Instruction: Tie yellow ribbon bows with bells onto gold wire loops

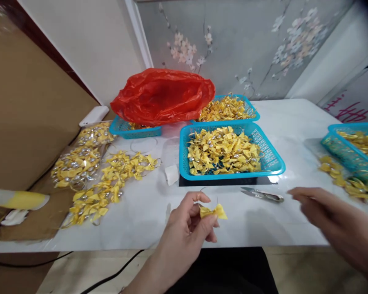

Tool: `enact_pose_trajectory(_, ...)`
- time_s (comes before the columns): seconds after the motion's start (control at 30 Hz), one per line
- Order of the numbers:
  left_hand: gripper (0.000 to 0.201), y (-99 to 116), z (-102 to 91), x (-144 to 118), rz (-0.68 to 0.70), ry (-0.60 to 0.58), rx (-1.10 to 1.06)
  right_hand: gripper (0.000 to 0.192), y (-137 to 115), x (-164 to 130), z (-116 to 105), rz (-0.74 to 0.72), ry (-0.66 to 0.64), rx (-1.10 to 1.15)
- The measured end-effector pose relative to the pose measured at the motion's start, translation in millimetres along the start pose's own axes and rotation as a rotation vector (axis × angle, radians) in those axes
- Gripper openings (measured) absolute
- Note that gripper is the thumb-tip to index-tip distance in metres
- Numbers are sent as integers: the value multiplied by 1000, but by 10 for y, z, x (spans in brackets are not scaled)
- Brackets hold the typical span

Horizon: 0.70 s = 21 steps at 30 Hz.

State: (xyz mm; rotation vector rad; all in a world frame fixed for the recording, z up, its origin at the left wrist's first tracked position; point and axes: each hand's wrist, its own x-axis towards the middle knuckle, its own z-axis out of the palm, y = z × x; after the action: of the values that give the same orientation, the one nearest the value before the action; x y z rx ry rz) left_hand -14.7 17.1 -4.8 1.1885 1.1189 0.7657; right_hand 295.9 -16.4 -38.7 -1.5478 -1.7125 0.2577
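The left hand [186,222] is pinching a small yellow bow [213,211] between thumb and fingers, along with what looks like a thin wire ring, just above the near edge of the white table [294,118]. The right hand [321,208] is blurred, open and holding nothing, near the metal snips [262,194]. I judge a bow is being threaded onto the ring. Next, the free hand would need the snips or another bow from the blue basket [275,161].
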Motion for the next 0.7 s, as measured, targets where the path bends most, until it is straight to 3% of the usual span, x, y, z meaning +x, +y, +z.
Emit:
enact_pose_trajectory(0.13,5,64,131,14,-2,-51,25,24,142,70,440,5,-54,-188)
enact_pose_trajectory(0.27,12,124,240,-7,-71,28,2,18,216,118,600,-12,-121,-241)
enact_pose_trajectory(0.4,8,215,314,-53,-21,117,175,20,168,125,559,-44,-161,-223)
enact_pose_trajectory(0.5,9,267,338,-56,-3,177,295,21,-8,106,422,-96,-229,-118)
enact_pose_trajectory(0.6,8,275,326,-23,-61,84,234,15,-278,91,221,-81,-307,147)
enact_pose_trajectory(0.7,12,247,287,7,-122,-41,114,14,-518,113,75,-172,-356,233)
